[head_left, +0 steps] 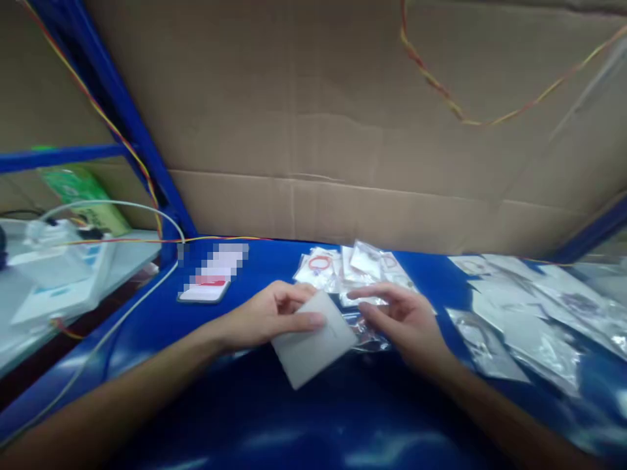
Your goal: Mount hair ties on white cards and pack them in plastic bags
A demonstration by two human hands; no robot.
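Observation:
My left hand point(279, 318) pinches a square white card point(316, 343) between thumb and fingers, holding it tilted above the blue table. Just right of the card, my right hand point(404, 320) is apart from it, thumb and fingers separated with nothing visible between them. Under and behind the card lies a clear plastic bag point(365, 334), partly hidden by the hands. Beyond the hands rests a pile of small clear packets point(360, 264) with white cards inside; one packet point(319, 263) shows a red-orange loop.
More flat packets point(526, 313) spread over the right side of the blue table point(274, 418). A phone point(213, 277) lies at the back left, by a white cable point(122, 303). Further left are a power strip point(73, 274) and a green package point(88, 196). Cardboard point(343, 130) walls the back.

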